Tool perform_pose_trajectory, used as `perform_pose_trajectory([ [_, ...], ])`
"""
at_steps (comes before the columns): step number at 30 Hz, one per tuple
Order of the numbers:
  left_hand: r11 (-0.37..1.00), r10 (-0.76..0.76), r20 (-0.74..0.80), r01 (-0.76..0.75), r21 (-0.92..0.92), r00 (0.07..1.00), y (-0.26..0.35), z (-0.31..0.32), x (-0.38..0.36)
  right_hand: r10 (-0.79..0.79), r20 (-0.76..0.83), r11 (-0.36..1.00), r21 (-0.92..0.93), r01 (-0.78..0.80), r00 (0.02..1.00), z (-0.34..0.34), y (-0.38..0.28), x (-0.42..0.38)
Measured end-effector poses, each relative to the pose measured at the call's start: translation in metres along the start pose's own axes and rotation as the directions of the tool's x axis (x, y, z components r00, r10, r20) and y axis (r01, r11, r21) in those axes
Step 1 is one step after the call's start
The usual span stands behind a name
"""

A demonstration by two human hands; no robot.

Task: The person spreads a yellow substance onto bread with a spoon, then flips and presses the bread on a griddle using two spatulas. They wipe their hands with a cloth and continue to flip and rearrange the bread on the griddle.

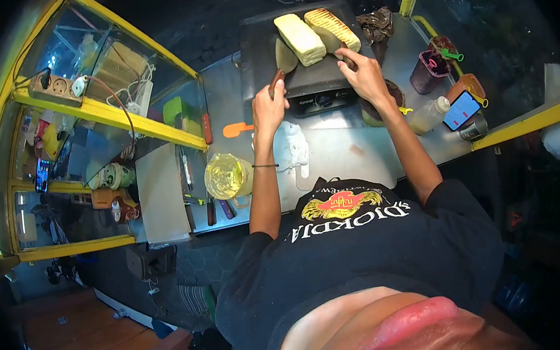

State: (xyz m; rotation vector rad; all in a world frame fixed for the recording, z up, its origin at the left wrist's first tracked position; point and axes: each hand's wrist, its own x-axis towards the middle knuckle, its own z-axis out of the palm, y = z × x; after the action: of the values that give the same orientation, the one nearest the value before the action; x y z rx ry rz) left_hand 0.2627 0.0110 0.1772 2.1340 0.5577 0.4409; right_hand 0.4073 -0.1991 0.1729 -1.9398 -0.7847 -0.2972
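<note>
My left hand (269, 107) is closed round the wooden handle of a spatula (286, 57), whose wide metal blade stands against the left side of a pale yellow bread block (299, 39). In my right hand (366, 77) is a second spatula (326, 38); its blade shows between that block and another bread block (334, 28), which has brown toasted stripes on top. Both blocks lie side by side on a dark flat griddle (258, 51) over a gas stove (322, 102). Whether either blade reaches under the bread is hidden.
Left of the stove are an orange spatula (237, 129), a clear jug of yellow stuff (226, 176) and a pale board (162, 194). To the right stand a purple container (430, 72), a bottle (430, 114) and a phone (461, 109). Yellow-framed glass (115, 125) borders the left.
</note>
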Motion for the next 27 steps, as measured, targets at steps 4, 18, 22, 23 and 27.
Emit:
perform_pose_trajectory([
  [4, 1.000, -0.002, -0.024, 0.001, -0.030, 1.000, -0.003, 0.001, -0.002, 0.102, 0.002, 0.994, 0.039, -0.102, 0.995, -0.024, -0.001, -0.006],
  [18, 0.926, -0.078, -0.010, 0.068, -0.371, 0.997, -0.031, -0.019, -0.036, 0.279, -0.244, 0.918, 0.351, -0.184, 0.929, -0.062, 0.017, -0.020],
  [22, 0.843, -0.194, 0.055, 0.196, -0.501, 0.979, -0.033, -0.023, -0.067, 0.328, -0.336, 0.928, 0.289, -0.236, 0.883, -0.065, 0.043, -0.032],
  [23, 0.827, -0.194, 0.075, 0.204, -0.523, 0.978, -0.033, -0.019, -0.074, 0.306, -0.315, 0.941, 0.247, -0.233, 0.898, -0.060, 0.047, -0.035],
  [27, 0.776, -0.195, 0.114, 0.224, -0.589, 0.974, -0.029, 0.001, -0.091, -0.048, -0.151, 0.997, -0.064, 0.039, 0.987, -0.045, 0.030, -0.044],
])
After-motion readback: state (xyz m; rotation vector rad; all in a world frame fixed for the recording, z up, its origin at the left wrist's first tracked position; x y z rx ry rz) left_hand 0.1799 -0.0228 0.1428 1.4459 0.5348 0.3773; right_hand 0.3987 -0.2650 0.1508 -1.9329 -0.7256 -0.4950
